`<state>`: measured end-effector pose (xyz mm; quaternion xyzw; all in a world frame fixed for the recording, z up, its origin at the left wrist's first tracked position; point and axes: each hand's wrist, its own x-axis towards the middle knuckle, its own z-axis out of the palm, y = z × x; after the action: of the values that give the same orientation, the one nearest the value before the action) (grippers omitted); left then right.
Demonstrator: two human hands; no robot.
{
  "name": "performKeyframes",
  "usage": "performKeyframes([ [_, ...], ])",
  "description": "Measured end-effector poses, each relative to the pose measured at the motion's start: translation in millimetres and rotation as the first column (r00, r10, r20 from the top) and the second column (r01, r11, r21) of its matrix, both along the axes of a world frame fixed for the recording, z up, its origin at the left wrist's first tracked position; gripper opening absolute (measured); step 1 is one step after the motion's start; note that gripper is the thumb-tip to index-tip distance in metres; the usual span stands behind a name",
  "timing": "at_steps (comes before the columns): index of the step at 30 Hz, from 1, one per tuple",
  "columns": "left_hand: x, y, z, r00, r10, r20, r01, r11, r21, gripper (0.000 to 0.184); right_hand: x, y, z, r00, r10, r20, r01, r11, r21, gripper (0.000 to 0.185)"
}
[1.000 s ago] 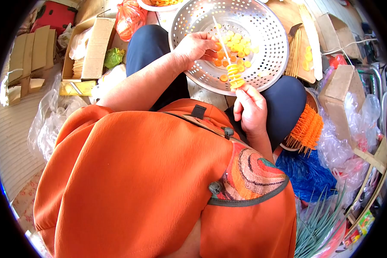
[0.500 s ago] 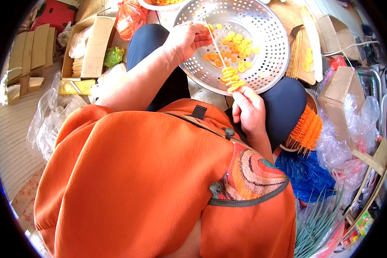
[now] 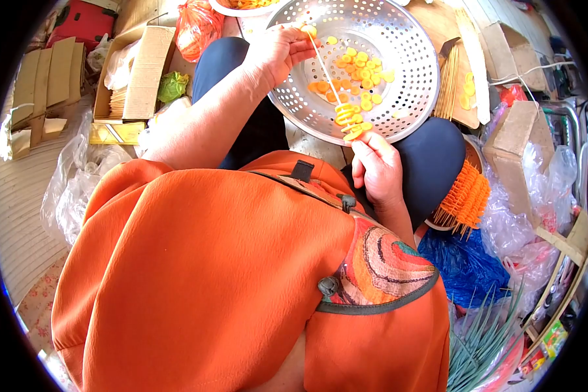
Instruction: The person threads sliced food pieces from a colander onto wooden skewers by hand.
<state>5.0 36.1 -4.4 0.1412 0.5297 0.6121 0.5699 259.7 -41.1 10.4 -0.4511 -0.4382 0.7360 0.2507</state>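
Wooden skewer point(image 3: 324, 69), seen in the head view, slants over the near left part of a perforated metal colander point(image 3: 389, 49), with several carrot slices point(image 3: 348, 115) threaded near its lower end. The right hand point(image 3: 380, 168) pinches that end; the left hand point(image 3: 277, 55) grasps a single slice point(image 3: 309, 30) at the upper tip, whether pierced I cannot tell. Loose slices point(image 3: 366, 68) lie in the colander; loaded skewers point(image 3: 467, 196) cluster beside the right knee point(image 3: 431, 157).

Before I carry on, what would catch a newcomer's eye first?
The orange garment fills the lower middle. Above it, the right hand holds a skewer of orange slices over a perforated colander, the left hand a slice by its tip. Loaded skewers bunch beside the right knee.
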Motion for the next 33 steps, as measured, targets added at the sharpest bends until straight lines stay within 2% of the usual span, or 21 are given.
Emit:
performKeyframes([
  [4, -2.1, -0.6, -0.7, 0.999, 0.025, -0.033, -0.023, 0.998, 0.063, 0.019, 0.0, 0.3, 1.0, 1.000, 0.007, 0.013, -0.007, 1.000, 0.002, 0.014],
  [14, -0.1, -3.1, 5.9, 0.984, 0.037, -0.174, -0.022, 0.996, 0.085, 0.019, -0.2, 0.5, 2.5, 1.000, 0.010, 0.004, -0.010, 1.000, -0.008, 0.015],
  [19, 1.2, -8.7, 6.6, 0.954, -0.072, -0.291, 0.095, 0.993, 0.065, 0.015, 0.8, -0.4, 1.1, 1.000, 0.011, 0.000, -0.011, 1.000, 0.018, 0.016],
  [23, 13.9, -20.9, 8.3, 0.974, -0.082, -0.209, 0.091, 0.995, 0.030, 0.014, 0.3, -1.5, 1.5, 1.000, 0.003, 0.011, -0.003, 1.000, 0.028, 0.015],
  [25, 23.7, -33.4, 8.8, 0.944, -0.269, -0.192, 0.288, 0.954, 0.080, 0.012, -0.8, -0.6, -1.2, 0.999, -0.035, -0.008, 0.035, 0.998, 0.058, 0.014],
  [26, 33.4, -37.6, 11.0, 0.954, -0.282, -0.103, 0.285, 0.958, 0.020, 0.011, -1.0, -0.2, -1.9, 0.999, -0.036, -0.008, 0.036, 0.998, 0.058, 0.014],
  [29, 52.9, -49.7, 9.1, 0.926, -0.367, -0.085, 0.365, 0.930, -0.036, 0.012, -0.7, 0.6, -2.9, 0.997, -0.065, -0.042, 0.067, 0.997, 0.049, 0.013],
  [33, 58.4, -55.4, 6.8, 0.879, -0.445, -0.174, 0.443, 0.895, -0.050, 0.014, -0.5, 0.4, -2.0, 0.995, -0.088, -0.050, 0.089, 0.996, 0.015, 0.013],
])
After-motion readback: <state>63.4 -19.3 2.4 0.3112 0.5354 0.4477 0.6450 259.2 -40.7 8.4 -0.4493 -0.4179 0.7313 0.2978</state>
